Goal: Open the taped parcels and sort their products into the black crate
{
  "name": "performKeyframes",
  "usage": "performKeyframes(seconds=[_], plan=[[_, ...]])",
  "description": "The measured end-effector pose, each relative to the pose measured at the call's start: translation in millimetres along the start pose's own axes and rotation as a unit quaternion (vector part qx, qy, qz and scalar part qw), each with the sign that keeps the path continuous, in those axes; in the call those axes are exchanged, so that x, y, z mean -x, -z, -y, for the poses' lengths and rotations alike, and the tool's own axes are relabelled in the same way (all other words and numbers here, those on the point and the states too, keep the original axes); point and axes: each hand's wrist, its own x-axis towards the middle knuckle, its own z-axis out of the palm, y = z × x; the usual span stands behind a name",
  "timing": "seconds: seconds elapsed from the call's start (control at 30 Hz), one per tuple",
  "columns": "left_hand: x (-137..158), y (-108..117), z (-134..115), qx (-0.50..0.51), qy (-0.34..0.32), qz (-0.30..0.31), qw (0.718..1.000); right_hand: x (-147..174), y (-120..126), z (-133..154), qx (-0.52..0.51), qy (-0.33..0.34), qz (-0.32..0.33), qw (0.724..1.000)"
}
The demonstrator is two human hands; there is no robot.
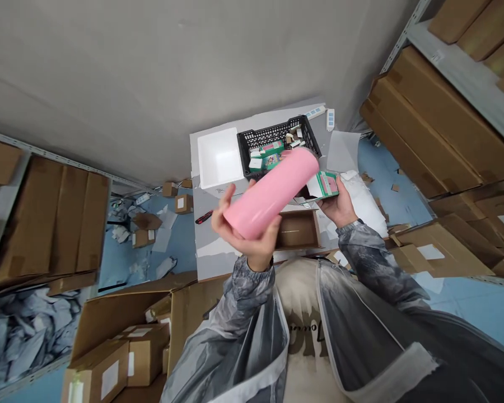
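My left hand (pixel 252 240) is wrapped round the lower end of a smooth, glossy pink cylinder (pixel 273 193), whose exact kind I cannot make out. The cylinder is tilted, its far end up to the right. In my right hand (pixel 340 206) is a green and white printed box (pixel 328 183) with a pink patch, gripped at its right side. The cylinder partly hides the box's left part. Just beyond stands a black plastic crate (pixel 244 151) with several green and white small boxes (pixel 272 148) in it. An open brown carton (pixel 299 238) lies on the table below the cylinder.
A white foam box (pixel 220 159) stands left of the crate, with a red and black cutter (pixel 204 217) nearby. Power strips (pixel 330 119) lie at the back right. Shelves of cartons flank both sides; a large carton (pixel 126 302) holding smaller boxes is at lower left.
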Motion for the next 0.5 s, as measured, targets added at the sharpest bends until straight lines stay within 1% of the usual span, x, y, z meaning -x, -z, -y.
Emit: performKeyframes(seconds=[0.03,0.1,0.2,0.3,0.37,0.4,0.5], plan=[[-1.0,-6.3,-4.5,0.046,0.026,-0.023,0.998,-1.7,-0.3,1.0,-0.002,0.0,-0.001,1.0],[-7.6,-14.5,-8.4,0.141,0.084,-0.044,0.985,-4.9,-1.6,2.9,-0.007,-0.002,0.006,1.0],[-23.5,-18.5,-2.1,0.255,0.175,-0.056,0.949,-9.0,-3.9,5.1,-0.02,-0.01,0.027,0.999],[-34.9,-19.7,11.4,0.334,0.243,-0.073,0.908,-10.9,-6.4,6.5,-0.028,-0.028,0.035,0.999],[-36.1,-20.7,21.3,0.369,0.265,-0.076,0.887,-10.1,-8.5,7.2,-0.028,-0.038,0.034,0.998],[-34.8,-21.1,26.3,0.38,0.269,-0.074,0.882,-8.9,-9.8,7.5,-0.029,-0.042,0.033,0.998],[-27.0,-20.2,41.7,0.385,0.27,-0.053,0.881,-2.5,-14.3,7.5,-0.038,-0.047,0.028,0.998]])
